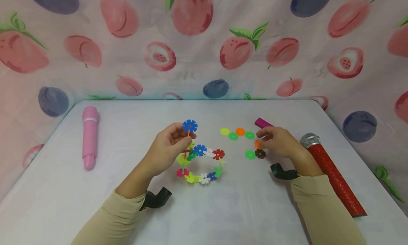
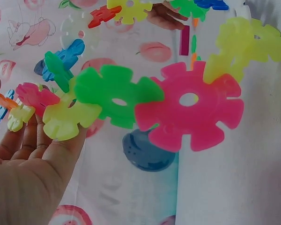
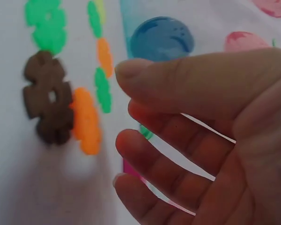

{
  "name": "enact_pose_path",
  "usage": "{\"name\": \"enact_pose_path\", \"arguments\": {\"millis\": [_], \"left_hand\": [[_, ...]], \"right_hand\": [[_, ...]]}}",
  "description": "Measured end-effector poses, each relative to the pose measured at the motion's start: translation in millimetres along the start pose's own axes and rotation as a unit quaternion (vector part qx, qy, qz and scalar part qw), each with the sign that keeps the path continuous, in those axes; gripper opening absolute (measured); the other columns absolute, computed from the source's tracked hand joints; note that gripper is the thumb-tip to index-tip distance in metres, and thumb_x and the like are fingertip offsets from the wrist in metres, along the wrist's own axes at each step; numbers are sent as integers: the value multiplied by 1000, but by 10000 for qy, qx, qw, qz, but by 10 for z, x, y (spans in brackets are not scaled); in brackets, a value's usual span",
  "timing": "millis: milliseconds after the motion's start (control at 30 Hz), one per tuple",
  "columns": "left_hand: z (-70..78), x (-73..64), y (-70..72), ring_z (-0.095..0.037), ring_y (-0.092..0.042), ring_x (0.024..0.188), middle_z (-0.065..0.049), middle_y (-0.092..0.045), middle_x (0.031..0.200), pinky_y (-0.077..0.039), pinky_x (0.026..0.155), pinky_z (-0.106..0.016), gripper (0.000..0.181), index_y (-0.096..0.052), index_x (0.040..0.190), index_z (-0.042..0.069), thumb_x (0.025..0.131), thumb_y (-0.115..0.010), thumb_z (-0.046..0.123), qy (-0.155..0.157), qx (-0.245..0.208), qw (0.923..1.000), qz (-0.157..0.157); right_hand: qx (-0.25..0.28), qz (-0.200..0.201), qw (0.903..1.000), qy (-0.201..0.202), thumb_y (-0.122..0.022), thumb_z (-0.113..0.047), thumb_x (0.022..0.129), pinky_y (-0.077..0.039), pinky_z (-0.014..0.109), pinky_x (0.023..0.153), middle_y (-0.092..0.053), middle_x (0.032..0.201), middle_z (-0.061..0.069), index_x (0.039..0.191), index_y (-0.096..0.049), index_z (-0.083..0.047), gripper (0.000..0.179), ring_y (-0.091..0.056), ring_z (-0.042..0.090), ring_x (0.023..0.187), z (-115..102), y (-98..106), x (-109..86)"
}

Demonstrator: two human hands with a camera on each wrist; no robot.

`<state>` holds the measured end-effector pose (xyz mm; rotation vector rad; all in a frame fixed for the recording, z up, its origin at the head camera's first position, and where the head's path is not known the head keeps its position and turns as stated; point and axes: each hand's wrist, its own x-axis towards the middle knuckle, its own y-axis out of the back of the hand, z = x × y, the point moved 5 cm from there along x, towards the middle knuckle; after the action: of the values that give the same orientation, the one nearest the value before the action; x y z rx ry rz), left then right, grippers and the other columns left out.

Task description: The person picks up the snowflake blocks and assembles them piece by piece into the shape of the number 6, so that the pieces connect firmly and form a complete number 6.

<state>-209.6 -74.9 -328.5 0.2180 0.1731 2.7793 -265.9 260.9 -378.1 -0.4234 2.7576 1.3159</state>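
My left hand (image 1: 164, 151) pinches a chain of plastic snowflake discs, with a blue disc (image 1: 190, 126) at its upper end above the fingertips. Lower down the chain joins a ring of interlocked discs, among them a pink disc (image 2: 189, 107) and a green disc (image 2: 117, 96). My right hand (image 1: 280, 142) hovers over loose discs with its fingers loosely bent. Nothing shows between its thumb and fingers in the right wrist view. Close to its fingertips lie a brown disc (image 3: 48, 97), an orange disc (image 3: 86, 121) and a green disc (image 1: 250, 154).
More loose discs, including a yellow one (image 1: 224, 131), lie behind the ring. A pink microphone (image 1: 90, 137) lies at the left. At the right is a red glittery microphone (image 1: 334, 177), partly under my right forearm. A magenta stick (image 1: 263, 123) lies behind my right hand.
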Motion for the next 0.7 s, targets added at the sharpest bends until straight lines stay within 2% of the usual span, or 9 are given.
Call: {"name": "enact_pose_path", "arguments": {"millis": [233,433,600,700], "left_hand": [[4,-4,-5,-33,-63,110,-18,-63,114,-53,86,-26,28,-51,126,-7,101,-56,5,-20,39,10000,-21],[2,1,-13,-28,-64,108,-18,-62,114,-53,87,-26,28,-51,126,-7,101,-56,5,9,26,10000,-26],[2,-3,-12,-32,-63,109,-18,-62,116,-53,88,-26,30,-52,128,-7,101,-56,5,-84,123,9999,-14],[4,-6,-8,-32,-60,109,-17,-61,117,-53,87,-26,32,-52,130,-6,100,-57,5,-162,296,9994,31]], "right_hand": [[-468,82,9988,-130,-67,-10,90,-52,46,86,-66,113,19,123,-66,0,34,-58,37,107,92,-56,60],[-436,80,9990,-114,-67,-7,90,-52,45,87,-64,110,18,124,-65,2,36,-56,35,103,125,-99,94],[-357,164,9991,-143,-66,-3,88,-51,38,79,-61,102,15,119,-68,-1,31,-53,32,97,112,-82,83],[-150,341,9993,-67,-65,-6,91,-49,34,75,-60,99,13,115,-68,-2,24,-53,30,95,52,-33,45]]}}
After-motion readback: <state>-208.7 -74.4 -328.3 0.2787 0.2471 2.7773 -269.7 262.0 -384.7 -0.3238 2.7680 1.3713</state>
